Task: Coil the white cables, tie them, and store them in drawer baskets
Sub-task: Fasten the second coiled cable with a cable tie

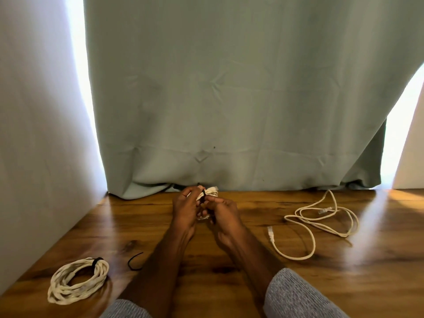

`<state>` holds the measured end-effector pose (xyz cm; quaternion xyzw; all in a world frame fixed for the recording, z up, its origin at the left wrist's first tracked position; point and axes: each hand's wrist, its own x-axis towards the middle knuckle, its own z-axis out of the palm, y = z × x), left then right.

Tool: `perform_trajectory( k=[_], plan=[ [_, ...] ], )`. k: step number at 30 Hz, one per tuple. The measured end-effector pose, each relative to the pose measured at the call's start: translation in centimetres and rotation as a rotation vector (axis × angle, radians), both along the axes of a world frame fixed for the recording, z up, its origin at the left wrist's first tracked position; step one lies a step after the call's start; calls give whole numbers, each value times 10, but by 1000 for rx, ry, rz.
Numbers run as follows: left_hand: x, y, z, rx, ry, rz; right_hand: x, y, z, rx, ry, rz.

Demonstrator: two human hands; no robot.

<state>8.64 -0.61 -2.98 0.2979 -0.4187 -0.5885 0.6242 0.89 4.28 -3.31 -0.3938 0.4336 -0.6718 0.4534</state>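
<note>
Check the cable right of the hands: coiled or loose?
Loose. The cable sprawls in open loops on the table, both plugs free, no tie.

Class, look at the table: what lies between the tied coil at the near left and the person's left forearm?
In the head view, a loose black tie lies on the wooden table between the tied coil and the left forearm, touching neither.
</note>
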Motion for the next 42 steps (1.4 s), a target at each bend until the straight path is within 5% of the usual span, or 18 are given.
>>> perform_trajectory(
  k=[6,11,14,19,26,29,31,37,42],
  plan=[
    [-5,7,2,-7,46,-66,4,0,-2,99,-29,-145],
    [-4,4,-4,-33,34,-112,-10,-3,0,39,732,-230],
    [2,0,-7,-17,75,-92,-18,2,0,42,869,-3],
    [-5,0,-7,-9,93,-115,-19,14,10,-85,1391,-496],
    [0,-2,-8,-6,119,-115,-24,16,14,-88,1164,-686],
    [1,-2,-7,11,151,-145,-34,8,4,-121,1249,-700],
    [0,2,-6,6,136,-204,-39,4,-3,-171,1198,-573],
    [-1,3,-7,15,114,-312,-43,-7,-9,-205,510,-80],
    [0,-1,-11,9,89,-315,-44,-14,-12,-92,312,89]
  ],
)
